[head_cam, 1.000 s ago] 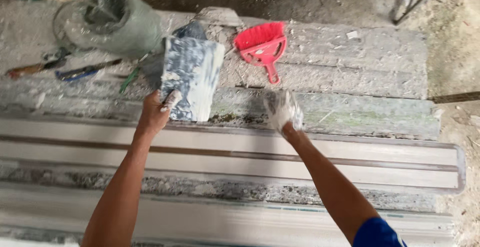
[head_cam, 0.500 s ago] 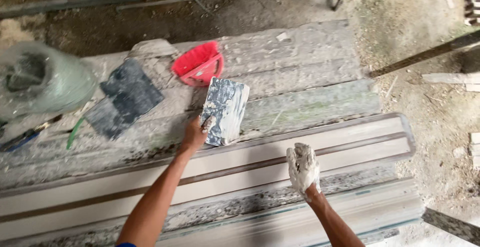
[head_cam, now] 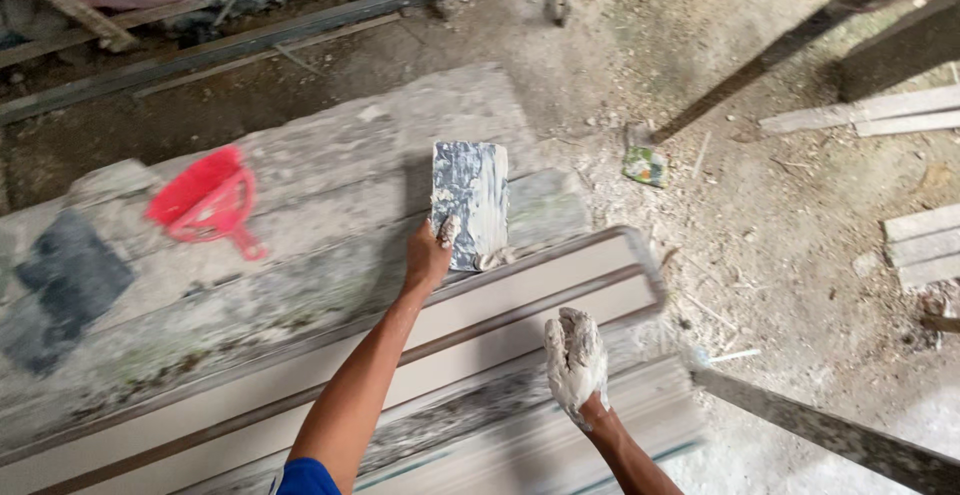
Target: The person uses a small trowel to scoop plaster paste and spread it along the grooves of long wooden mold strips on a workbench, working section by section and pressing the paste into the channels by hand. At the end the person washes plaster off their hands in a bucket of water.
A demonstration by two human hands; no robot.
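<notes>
Left hand [head_cam: 428,255]: clamped on the lower edge of a flat rectangular board [head_cam: 470,205], thumb over its face; arm stretched forward from a blue sleeve [head_cam: 305,478].
Board: smeared with white and grey plaster; lower edge at the back of the moulding, upper part over the slab; whether it rests or is held just above, cannot tell.
Right hand [head_cam: 574,360]: coated in wet white plaster, fingers curled loosely together, holding no tool; whether a lump of plaster sits inside the grip is not clear. It hangs over the near side of the moulding, well apart from the left hand.
Moulding [head_cam: 560,300]: long pale profiled strip with a dark groove along it, running from lower left to upper right, ending just right of the board.
Slab [head_cam: 330,195]: rough grey plaster-stained surface behind the moulding.
Red dustpan [head_cam: 205,200]: lying on the slab, well left of the board.
Dark sheet [head_cam: 70,275]: flat on the slab at far left.
Ground [head_cam: 760,215]: dusty, scattered with debris; small crumpled packet [head_cam: 646,165] right of the slab; pale planks [head_cam: 920,245] at the right edge.
</notes>
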